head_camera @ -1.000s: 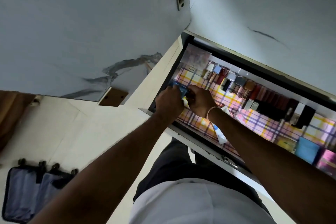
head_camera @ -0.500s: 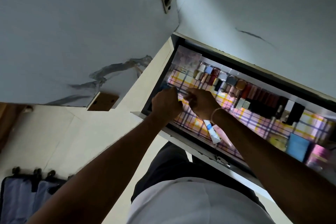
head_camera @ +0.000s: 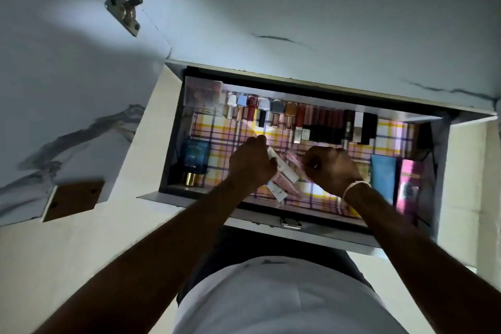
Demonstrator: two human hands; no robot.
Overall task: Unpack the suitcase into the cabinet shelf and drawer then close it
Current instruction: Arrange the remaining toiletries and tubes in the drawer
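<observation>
Left hand (head_camera: 250, 164) curled around the upper end of a white tube (head_camera: 282, 168), over the middle of the open drawer (head_camera: 271, 221). Right hand (head_camera: 332, 168) just beside, fisted, a pale bangle (head_camera: 352, 187) at the wrist; whether anything sits inside the fist, impossible to tell. More pink and white tubes (head_camera: 279, 190) lying under both hands on the plaid liner (head_camera: 222, 141). Along the drawer's back edge, a tidy row of small bottles and lipsticks (head_camera: 292, 116). At the left end, a dark blue perfume bottle (head_camera: 193, 161) with a gold cap. At the right end, a light blue box (head_camera: 383, 179) beside a pink box (head_camera: 409, 187).
</observation>
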